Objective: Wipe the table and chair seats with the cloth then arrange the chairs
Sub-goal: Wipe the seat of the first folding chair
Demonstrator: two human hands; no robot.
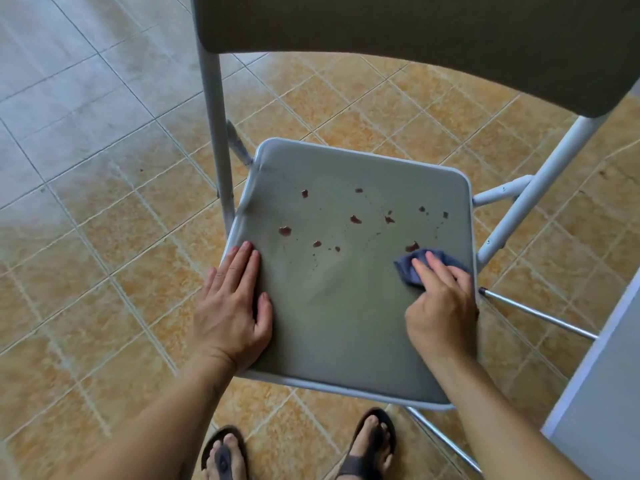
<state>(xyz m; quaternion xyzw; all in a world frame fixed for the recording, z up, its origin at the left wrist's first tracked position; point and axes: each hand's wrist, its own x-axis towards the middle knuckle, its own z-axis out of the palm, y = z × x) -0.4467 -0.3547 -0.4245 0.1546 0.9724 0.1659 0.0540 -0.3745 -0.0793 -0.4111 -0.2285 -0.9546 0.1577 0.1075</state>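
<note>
Two bare hands were down on the grey padded seat [346, 306] of a folding chair with a pale metal frame [216, 133]. The left hand [232, 306] lay flat and open on the seat's near left edge, fingers straight and together, thumb spread toward the middle, holding nothing. The right hand [441, 306] was curled over a small crumpled blue cloth [408, 268] near the right edge of the seat, fingertips pressing it down so that only its far and left folds showed beyond the knuckles. Roughly a dozen dark red spots [285, 231] were scattered across the far half of the seat, with faint thin streaks trailing between some of them; the nearest spot [412, 246] sat just beyond the cloth, almost touching it. The chair's dark grey backrest [415, 39] curved across the far side. Underneath was a floor of orange-tan tiles [121, 306] laid on the diagonal. Two feet in dark sandals [370, 448] stood at the seat's near edge. A pale flat surface [602, 393] cut into the near right corner; I could not tell what it was.
</note>
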